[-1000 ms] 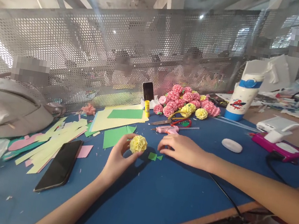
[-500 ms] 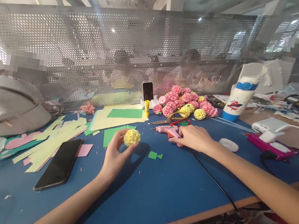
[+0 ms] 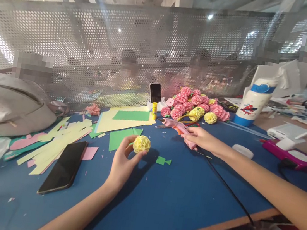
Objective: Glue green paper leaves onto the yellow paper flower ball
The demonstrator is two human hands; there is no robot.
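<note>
Between the fingers and thumb of my left hand (image 3: pixel 124 161) is a yellow paper flower (image 3: pixel 142 144), held up over the blue table (image 3: pixel 173 208). My right hand (image 3: pixel 204 140) grips a pink glue gun (image 3: pixel 180 129) by its handle, the nozzle facing left. A black cord (image 3: pixel 226 186) trails from the gun toward the table's front edge. Behind the gun, partly covered by it, lie scissors (image 3: pixel 193 124). Pink paper flowers (image 3: pixel 182 98) with several yellow ones are heaped beyond my right hand. Small green paper scraps (image 3: pixel 160 160) lie between my hands.
At left are a dark phone (image 3: pixel 63 168), cut paper strips (image 3: pixel 57 144) and a pale bag (image 3: pixel 7 110). A glue stick (image 3: pixel 154 111) stands beside stacked paper sheets (image 3: pixel 111 121). To the right are a bottle (image 3: pixel 253 104) and a purple power strip (image 3: pixel 291 153). A perforated screen (image 3: pixel 95 42) borders the back.
My right hand has taken hold of the glue gun and raised it off the table. The left hand still holds the yellow flower. The view has shifted slightly.
</note>
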